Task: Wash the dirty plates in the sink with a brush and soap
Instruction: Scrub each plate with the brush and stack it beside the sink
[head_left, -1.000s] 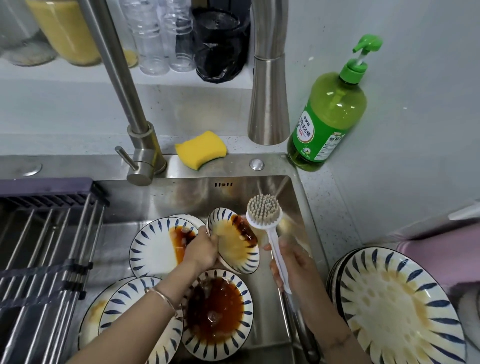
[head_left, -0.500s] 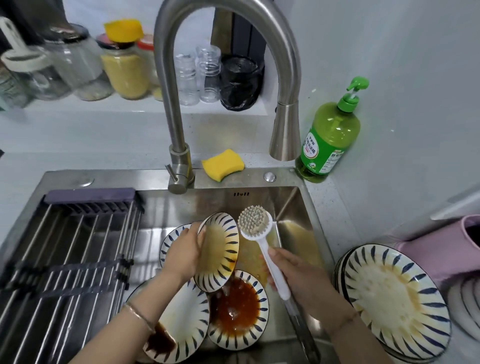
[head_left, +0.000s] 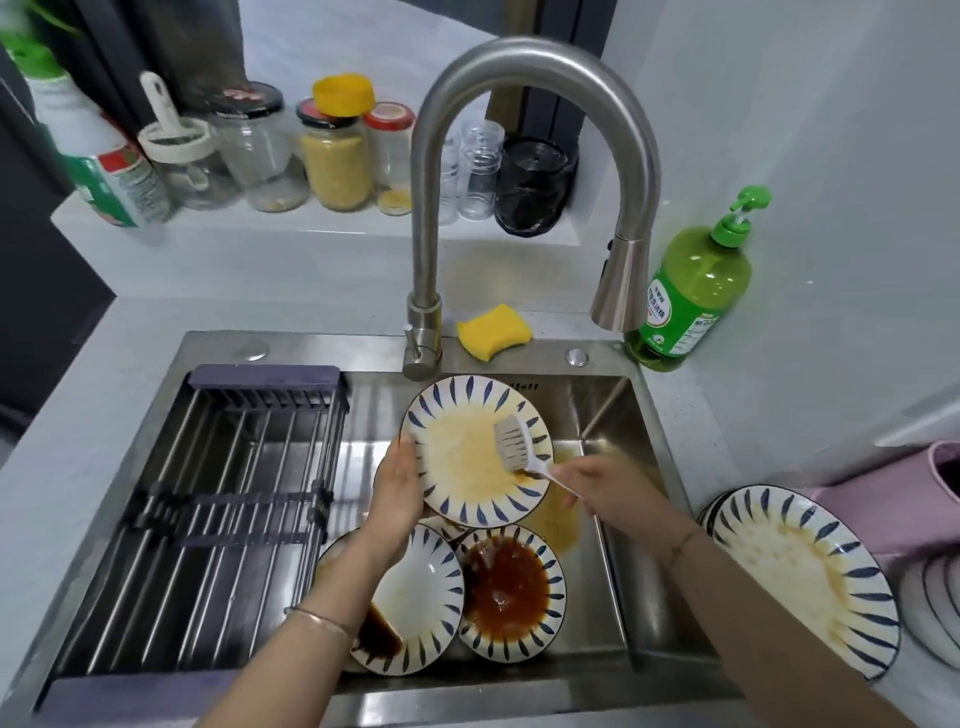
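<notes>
Whereas half a second ago the brush (head_left: 511, 441) hung clear with its bristles facing up, its head now lies against the face of the held plate (head_left: 457, 462), which has turned from near edge-on to face up. Judgement: scrubbing of this plate has just begun, and a yellowish film covers its centre.

Left hand (head_left: 397, 493) grips the plate's left rim, thumb over the edge; the fingers behind are hidden. Right hand (head_left: 602, 486) has its fingers curled round the brush handle.

The plate is held above the sink (head_left: 597, 405), over a sauce-filled plate (head_left: 506, 592). No water shows at the spout (head_left: 621, 286). Whether there is soap on the bristles cannot be told.

Clearances: the plate's top rim is near the sink's back wall, and the rack (head_left: 234, 493) is just left. Bare steel to the right gives stroke room. The soap bottle (head_left: 691, 296) stands on the bench by the back right corner.
</notes>
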